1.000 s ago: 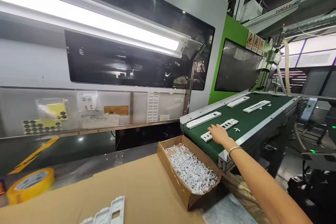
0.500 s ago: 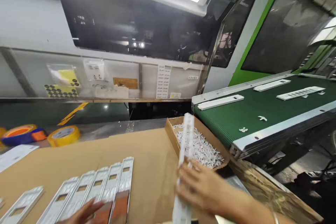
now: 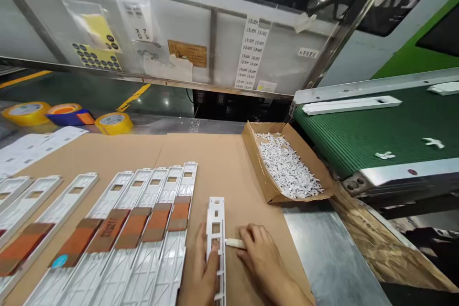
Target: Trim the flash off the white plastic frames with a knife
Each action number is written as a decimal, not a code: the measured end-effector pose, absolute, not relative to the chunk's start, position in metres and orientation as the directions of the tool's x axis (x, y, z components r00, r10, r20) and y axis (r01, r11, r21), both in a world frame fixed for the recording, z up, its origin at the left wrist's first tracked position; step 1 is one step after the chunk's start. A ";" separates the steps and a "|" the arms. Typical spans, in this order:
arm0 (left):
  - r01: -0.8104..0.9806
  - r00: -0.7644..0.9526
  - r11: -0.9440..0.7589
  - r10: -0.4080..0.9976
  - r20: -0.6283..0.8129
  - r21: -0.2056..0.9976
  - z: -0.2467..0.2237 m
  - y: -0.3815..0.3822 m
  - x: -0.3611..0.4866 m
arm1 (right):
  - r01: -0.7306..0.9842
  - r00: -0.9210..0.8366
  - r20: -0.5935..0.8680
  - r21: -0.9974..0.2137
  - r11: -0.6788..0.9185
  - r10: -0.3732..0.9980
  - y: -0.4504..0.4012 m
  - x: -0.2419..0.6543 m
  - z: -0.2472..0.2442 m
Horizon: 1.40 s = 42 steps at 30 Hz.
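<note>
Slotted white plastic strip (image 3: 222,267) stands near the lower middle of the view, over the cardboard sheet (image 3: 143,153) on the metal desk (image 3: 319,248); its near end is cut off by the bottom edge. The left hand (image 3: 201,272) holds it, fingers along its left side and thumb across its face, hiding part of the openings. The right hand (image 3: 261,253) has its fingers bent and pinching a pale-handled tool (image 3: 234,243), whose tip meets the strip's right edge and is hard to make out.

To the left lie eight white panels (image 3: 174,184), five close together and three farther over, the outermost cut off. Six orange-brown blocks (image 3: 157,222) show whole or nearly so, one bearing a blue dot; a reddish sliver shows at the left edge.

Behind are three tape rolls (image 3: 114,123). A cardboard tray (image 3: 256,165) holds white bits too many to count. The green conveyor (image 3: 347,138) carries two long white pieces (image 3: 353,104), one cut off, and two small ones.
</note>
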<state>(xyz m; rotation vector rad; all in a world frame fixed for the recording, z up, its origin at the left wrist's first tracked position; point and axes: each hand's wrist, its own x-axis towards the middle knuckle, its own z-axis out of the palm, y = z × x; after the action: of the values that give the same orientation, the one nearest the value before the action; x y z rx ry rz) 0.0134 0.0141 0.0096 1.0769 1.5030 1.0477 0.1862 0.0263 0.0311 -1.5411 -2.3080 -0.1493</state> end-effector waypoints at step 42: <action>0.875 0.089 -0.258 0.917 0.388 0.410 -0.004 -0.001 0.029 | 0.912 -0.409 0.056 0.010 0.409 0.911 0.064 0.183 0.053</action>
<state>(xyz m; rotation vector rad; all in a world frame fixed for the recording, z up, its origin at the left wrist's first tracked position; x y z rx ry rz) 0.0290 -0.0008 -0.0042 2.2632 1.8678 0.9003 0.1832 0.0645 0.0527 -1.6840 -2.6021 -0.0598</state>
